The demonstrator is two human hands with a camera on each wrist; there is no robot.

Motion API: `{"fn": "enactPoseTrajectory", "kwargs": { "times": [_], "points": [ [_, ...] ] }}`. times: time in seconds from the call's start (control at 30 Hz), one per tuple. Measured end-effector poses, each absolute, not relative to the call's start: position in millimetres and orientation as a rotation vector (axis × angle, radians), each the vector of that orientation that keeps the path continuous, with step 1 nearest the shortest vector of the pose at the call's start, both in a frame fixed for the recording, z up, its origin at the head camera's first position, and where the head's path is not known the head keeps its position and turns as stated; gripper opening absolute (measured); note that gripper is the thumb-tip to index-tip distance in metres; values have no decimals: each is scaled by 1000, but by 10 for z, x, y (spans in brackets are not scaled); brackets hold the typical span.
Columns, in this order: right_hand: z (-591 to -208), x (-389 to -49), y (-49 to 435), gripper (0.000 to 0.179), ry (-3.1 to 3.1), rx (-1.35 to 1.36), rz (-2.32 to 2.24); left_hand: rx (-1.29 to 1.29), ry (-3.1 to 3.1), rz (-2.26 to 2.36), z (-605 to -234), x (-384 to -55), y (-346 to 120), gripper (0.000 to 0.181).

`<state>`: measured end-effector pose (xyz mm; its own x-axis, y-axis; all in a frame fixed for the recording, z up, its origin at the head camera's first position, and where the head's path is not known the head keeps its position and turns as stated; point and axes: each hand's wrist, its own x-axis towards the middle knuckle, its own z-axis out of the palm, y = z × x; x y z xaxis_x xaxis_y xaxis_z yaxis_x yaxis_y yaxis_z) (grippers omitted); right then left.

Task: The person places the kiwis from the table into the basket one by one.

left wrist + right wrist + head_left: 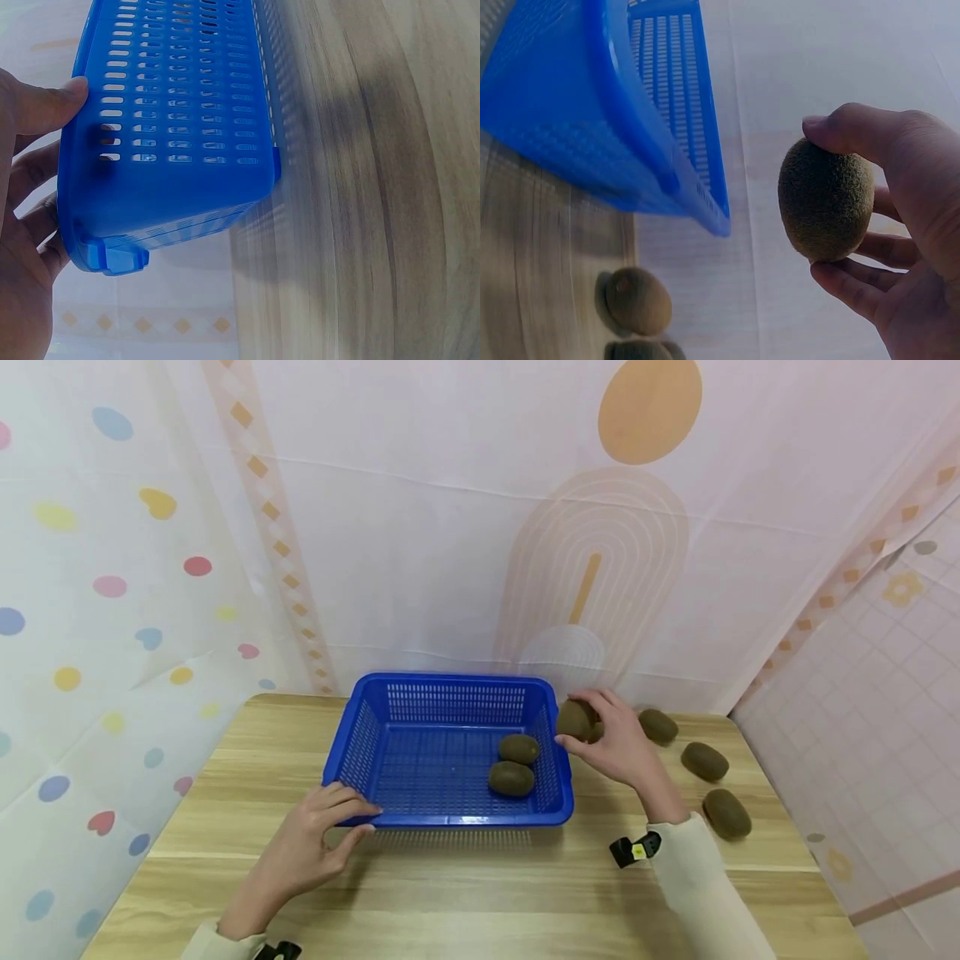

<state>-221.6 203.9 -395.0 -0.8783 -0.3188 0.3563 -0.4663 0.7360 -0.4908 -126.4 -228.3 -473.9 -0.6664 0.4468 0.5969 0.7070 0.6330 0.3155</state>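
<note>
A blue plastic basket [450,820] with slotted walls stands on the table. My left hand [318,831] pinches its near rim towards the left corner; in the left wrist view the thumb [56,105] lies on the outer side and the fingers are partly hidden behind the rim. My right hand [618,745] grips a brown kiwi [826,199] between thumb and fingers, raised beside the basket's right wall. Inside the basket, two kiwis, one farther back [519,749] and one nearer [512,779], lie at the right side.
Right of the basket, three kiwis lie in a slanting row: a far one [658,726], a middle one [705,762] and a near one [727,814]. Another kiwi [597,732] is partly hidden by the right hand. Patterned cloth [420,543] hangs behind the wooden table [465,902].
</note>
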Motion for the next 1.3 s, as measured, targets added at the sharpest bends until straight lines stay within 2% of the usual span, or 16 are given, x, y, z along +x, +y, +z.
{"fn": "enactPoseTrajectory", "kwargs": {
  "times": [0.8, 1.3],
  "points": [
    [-3977, -2508, 1359, 65, -2832, 798, 819, -902, -2387, -760, -4737, -1261, -2286, 26],
    [-4139, -2651, 1014, 66, -2921, 872, 763, -914, -2383, -763, -4760, -1269, -2315, 27]
  ]
}}
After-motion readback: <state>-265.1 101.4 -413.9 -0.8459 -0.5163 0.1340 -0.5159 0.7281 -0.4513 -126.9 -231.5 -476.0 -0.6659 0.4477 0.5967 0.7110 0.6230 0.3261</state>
